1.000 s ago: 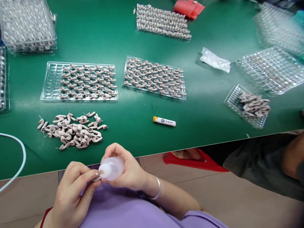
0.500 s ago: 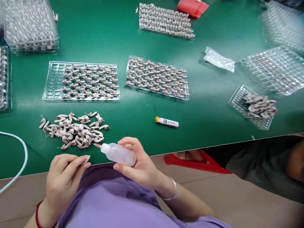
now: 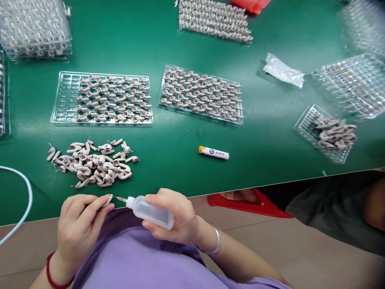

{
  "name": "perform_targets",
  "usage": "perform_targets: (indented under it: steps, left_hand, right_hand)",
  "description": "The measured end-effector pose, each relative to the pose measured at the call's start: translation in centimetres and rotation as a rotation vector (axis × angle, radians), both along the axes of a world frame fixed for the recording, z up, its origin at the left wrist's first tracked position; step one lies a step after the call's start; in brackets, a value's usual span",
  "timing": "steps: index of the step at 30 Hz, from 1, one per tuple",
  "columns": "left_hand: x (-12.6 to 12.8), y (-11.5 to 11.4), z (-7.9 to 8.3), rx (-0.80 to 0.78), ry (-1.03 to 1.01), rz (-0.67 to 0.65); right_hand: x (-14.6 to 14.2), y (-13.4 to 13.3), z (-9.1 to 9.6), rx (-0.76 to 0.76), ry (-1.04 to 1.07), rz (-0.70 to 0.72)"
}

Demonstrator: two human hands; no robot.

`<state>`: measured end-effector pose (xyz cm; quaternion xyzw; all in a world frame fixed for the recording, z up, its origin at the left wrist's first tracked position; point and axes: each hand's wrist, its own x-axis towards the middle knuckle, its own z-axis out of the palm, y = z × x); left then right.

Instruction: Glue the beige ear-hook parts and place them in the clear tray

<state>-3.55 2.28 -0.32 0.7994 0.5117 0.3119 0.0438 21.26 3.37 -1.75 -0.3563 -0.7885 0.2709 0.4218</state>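
beige part (image 3: 107,199) pinched in left hand (image 3: 80,224), bottle (image 3: 152,212) gripped in right hand (image 3: 177,216), nozzle at it. tray (image 3: 61,98) mostly filled (left columns bare), loose pile (image 3: 92,162) not yet done.

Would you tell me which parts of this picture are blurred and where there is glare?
Head view: the trays at far right are smeared by blur. Head view: the lighter, the bottle in the right hand and the part in the left hand are sharp. Head view: glare whitens the stacked trays top left.
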Motion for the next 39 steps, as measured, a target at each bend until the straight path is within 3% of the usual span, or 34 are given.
perform_targets:
  steps: [20, 23, 26, 29, 32, 39]
  left_hand:
    - [0.0, 0.0, 0.0, 0.016, 0.010, -0.007]
    - [-0.1, 0.0, 0.0, 0.008, -0.002, 0.002]
    - [0.1, -0.3, 0.5, -0.029, -0.071, 0.055]
    - [0.5, -1.2, 1.3, -0.156, -0.211, 0.072]
    - [1.0, -2.4, 2.0, -0.359, -0.351, 0.057]
    - [1.8, -3.3, 1.6, -1.194, -0.772, 0.309]
  right_hand:
    - [-0.2, 0.3, 0.4, 0.020, -0.017, 0.017]
    - [0.2, 0.2, 0.4, -0.035, 0.053, 0.017]
    - [0.4, -0.1, 0.6, -0.210, 0.203, -0.031]
    - [0.0, -0.5, 1.0, -0.420, 0.315, -0.047]
    - [-1.4, -0.9, 1.0, -0.453, 0.379, 0.019]
    - [-3.6, -1.7, -0.7, 0.064, 0.101, -0.022]
